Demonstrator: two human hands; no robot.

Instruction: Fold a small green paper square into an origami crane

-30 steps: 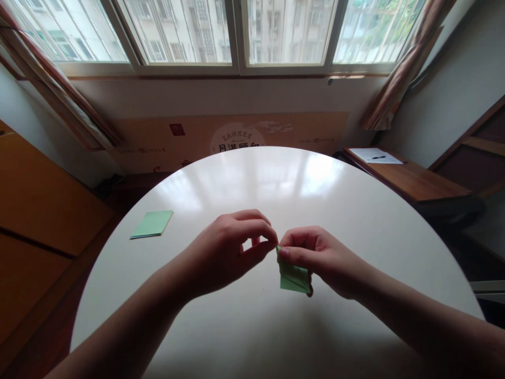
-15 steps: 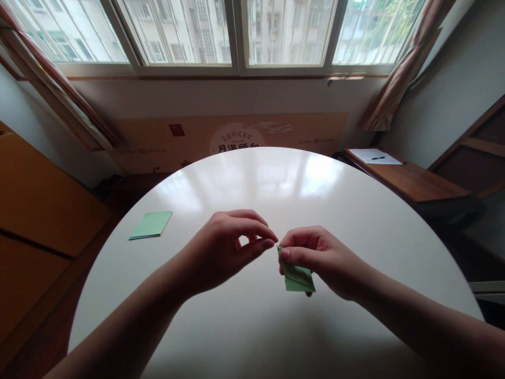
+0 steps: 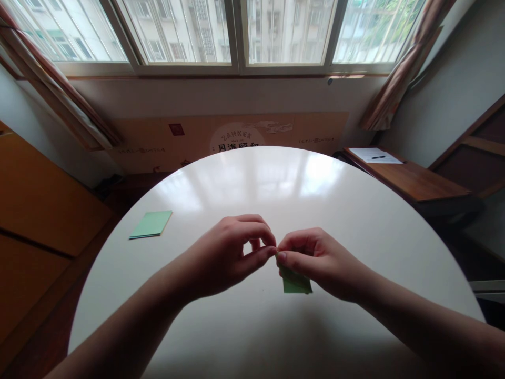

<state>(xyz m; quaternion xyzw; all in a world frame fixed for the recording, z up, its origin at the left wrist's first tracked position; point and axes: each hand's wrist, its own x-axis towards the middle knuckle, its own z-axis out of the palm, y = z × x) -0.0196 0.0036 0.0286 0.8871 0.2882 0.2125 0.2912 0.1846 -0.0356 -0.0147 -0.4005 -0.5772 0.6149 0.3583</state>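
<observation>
A small piece of folded green paper hangs from the fingers of my right hand, which pinches it near its upper left corner. My left hand is closed in a pinch at that same corner, thumb and forefinger meeting right beside the right fingertips. The fingers cover most of the corner, so only a sliver of green shows between them. Both hands are held above the white table.
A stack of square green paper lies at the table's left side. Beyond the right edge, a wooden desk carries a white sheet with a pen on it. A printed cardboard panel stands behind the table under the window.
My left fingertips have come down slightly and closed on the paper's corner. The green paper has tilted and shifted a little to the left in my right hand.
</observation>
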